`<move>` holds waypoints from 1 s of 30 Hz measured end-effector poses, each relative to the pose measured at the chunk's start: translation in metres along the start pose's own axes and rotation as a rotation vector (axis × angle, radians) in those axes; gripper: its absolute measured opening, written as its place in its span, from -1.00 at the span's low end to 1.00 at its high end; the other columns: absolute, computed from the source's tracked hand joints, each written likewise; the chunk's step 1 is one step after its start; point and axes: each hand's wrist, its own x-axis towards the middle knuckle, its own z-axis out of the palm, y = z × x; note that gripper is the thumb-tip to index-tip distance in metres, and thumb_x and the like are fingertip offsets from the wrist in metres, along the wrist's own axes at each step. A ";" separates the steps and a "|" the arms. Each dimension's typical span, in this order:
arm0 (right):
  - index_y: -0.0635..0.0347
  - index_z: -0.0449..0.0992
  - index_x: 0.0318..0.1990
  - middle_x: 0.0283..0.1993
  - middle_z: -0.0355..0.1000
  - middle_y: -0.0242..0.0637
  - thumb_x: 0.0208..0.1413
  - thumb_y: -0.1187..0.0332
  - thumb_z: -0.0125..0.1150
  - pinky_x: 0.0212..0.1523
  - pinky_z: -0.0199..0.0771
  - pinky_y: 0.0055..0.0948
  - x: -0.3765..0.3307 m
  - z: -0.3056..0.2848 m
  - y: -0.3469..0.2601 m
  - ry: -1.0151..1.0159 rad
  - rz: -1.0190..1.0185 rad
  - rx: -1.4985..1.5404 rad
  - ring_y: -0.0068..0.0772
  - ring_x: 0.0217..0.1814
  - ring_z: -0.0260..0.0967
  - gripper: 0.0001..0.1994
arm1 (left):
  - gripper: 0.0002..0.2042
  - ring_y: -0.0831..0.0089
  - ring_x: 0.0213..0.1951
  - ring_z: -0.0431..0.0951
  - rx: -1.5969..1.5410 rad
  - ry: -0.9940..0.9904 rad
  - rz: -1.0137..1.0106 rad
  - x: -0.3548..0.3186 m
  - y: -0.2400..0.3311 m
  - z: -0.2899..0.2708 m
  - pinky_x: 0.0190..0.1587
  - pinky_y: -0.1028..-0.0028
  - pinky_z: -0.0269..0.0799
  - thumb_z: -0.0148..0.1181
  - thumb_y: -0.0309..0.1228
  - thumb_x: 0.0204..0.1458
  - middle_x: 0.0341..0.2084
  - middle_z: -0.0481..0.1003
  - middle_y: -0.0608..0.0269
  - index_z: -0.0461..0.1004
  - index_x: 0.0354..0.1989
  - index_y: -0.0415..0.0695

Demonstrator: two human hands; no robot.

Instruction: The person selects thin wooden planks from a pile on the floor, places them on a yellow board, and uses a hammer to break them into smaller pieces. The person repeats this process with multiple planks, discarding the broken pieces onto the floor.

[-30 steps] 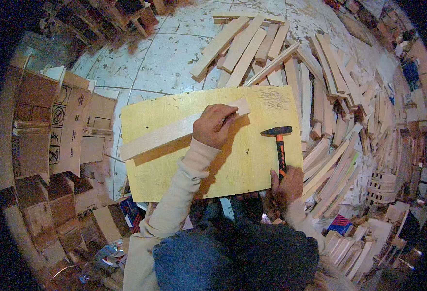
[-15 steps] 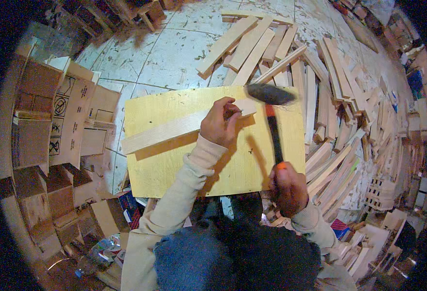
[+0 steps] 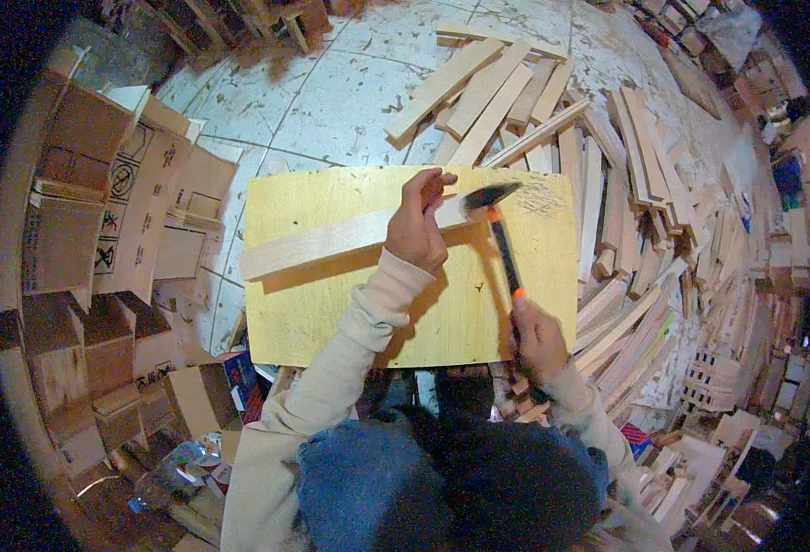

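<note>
A pale wooden strip (image 3: 331, 247) lies slantwise across a yellow board (image 3: 350, 331). My left hand (image 3: 417, 225) is over the strip near its right end, fingers loosely curled past the far edge and thumb apart from them. Nothing shows between its fingers; whether it presses on the wood I cannot tell. My right hand (image 3: 538, 340) is wrapped round the black and orange handle of a hammer (image 3: 505, 258). The dark hammer head is at the strip's right end, just right of my left fingers. A nail under it cannot be made out.
Small dark nails (image 3: 541, 198) lie scattered at the board's far right corner. Cut wooden strips (image 3: 488, 101) are heaped on the tiled floor (image 3: 331, 101) beyond the board and down its right side. Opened cardboard boxes (image 3: 138, 207) stand to the left.
The hammer head has come down and left, from above the board's far edge to the strip's right end. My left thumb and fingers, close together before, have moved apart.
</note>
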 end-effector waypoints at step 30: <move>0.17 0.43 -0.28 -0.50 0.40 -0.06 0.32 0.16 -0.20 -0.51 0.30 0.00 -0.107 0.048 0.124 0.379 -0.006 -0.402 0.12 -0.56 0.34 -0.67 | -0.49 0.14 0.15 0.30 0.792 0.618 -0.164 -0.085 0.023 -0.171 0.20 0.22 0.22 0.20 -0.37 0.09 0.15 0.28 -0.10 0.22 0.19 -0.28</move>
